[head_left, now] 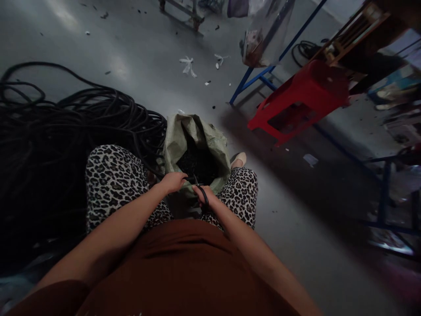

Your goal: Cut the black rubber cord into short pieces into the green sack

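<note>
My left hand [175,182] is closed on a black rubber cord [190,178], whose end sticks out past the fingers over the sack. In my right hand [204,194] is a pair of scissors [205,197] with black handles; the blades point up toward the cord's end. Whether the blades touch the cord I cannot tell. Below both hands, between my knees, an open pale green woven sack [173,147] stands on the floor. Small dark pieces [197,163] lie inside it, too dim to make out singly.
A large tangle of black cord [112,105] covers the floor at the left. To the right, a red plastic stool [296,103] lies tipped near a blue metal frame [253,79]. White scraps [187,66] are scattered on the grey floor [144,48]. A person's dark-clothed leg [375,70] shows at upper right.
</note>
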